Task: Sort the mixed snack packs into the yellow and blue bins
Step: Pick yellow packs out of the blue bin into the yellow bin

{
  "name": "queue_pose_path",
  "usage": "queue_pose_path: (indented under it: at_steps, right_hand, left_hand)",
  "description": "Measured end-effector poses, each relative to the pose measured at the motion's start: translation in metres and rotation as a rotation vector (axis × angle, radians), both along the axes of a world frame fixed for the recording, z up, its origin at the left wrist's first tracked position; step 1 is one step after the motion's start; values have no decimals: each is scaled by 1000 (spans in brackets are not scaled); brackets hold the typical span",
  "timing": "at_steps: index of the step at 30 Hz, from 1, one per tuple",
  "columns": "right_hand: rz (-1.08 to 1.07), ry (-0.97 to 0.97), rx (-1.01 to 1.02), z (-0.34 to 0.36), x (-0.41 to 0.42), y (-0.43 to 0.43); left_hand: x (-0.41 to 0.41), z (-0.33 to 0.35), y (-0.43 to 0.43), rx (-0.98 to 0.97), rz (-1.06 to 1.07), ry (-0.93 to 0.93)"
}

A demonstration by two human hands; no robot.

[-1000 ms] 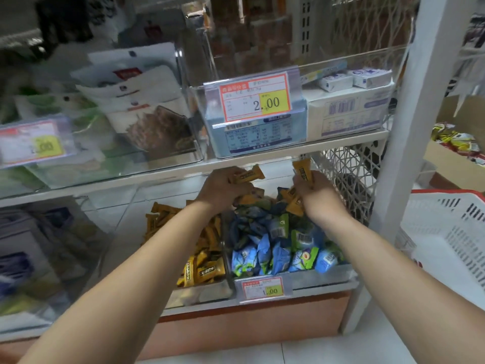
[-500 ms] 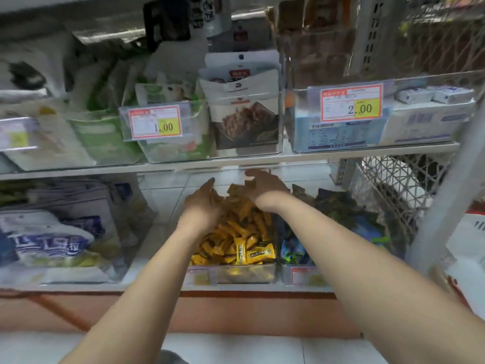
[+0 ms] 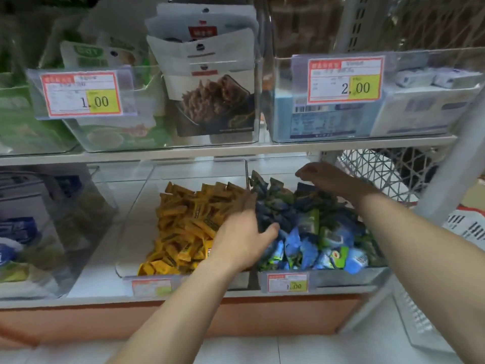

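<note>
Yellow snack packs (image 3: 183, 224) fill the clear left bin (image 3: 126, 258) on the lower shelf (image 3: 91, 285). Blue and green snack packs (image 3: 309, 240) fill the clear right bin (image 3: 341, 278) just beside it. The hands are apart. The left hand (image 3: 244, 237) lies with straight fingers across the divide, touching blue packs. The right hand (image 3: 322, 177) hovers over the back of the blue pile, fingers curled down; whether it holds a pack cannot be told.

The white lower shelf (image 3: 97, 285) carries three clear bins side by side: a left bin (image 3: 86, 214) of blue-and-white bags (image 3: 18, 232), a middle bin (image 3: 133, 232) of yellow packs (image 3: 189, 227) and a right bin (image 3: 349, 275) of blue and green packs (image 3: 315, 232).
</note>
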State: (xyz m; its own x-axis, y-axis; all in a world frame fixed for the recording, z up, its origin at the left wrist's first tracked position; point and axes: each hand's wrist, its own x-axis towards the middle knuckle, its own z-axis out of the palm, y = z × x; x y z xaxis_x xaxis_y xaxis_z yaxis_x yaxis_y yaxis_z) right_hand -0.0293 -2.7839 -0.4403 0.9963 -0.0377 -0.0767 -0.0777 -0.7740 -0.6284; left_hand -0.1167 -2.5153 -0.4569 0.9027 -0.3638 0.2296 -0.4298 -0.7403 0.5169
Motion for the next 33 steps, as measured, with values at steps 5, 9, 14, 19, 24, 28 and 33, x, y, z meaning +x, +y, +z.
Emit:
queue_pose_path:
  at_steps: [5, 9, 14, 19, 24, 28, 33]
  right_hand:
    - [67, 281, -246, -26, 19, 1]
    - [198, 366, -316, -23, 19, 15]
    - [153, 395, -284, -25, 27, 19]
    - [233, 365, -228, -20, 26, 25]
    - [228, 243, -118, -9, 13, 20]
    - [165, 76, 115, 1, 3, 17]
    - [9, -74, 331, 6, -11, 8]
  left_hand:
    - [2, -21, -6, -28, 84, -76]
    - [3, -24, -11, -38, 102, -130]
    - [3, -25, -12, -45, 101, -131]
    - [4, -24, -12, -54, 111, -103]
    - [5, -25, -10, -47, 120, -78]
    - [6, -24, -9, -57, 112, -61]
    - [6, -21, -6, -65, 92, -14]
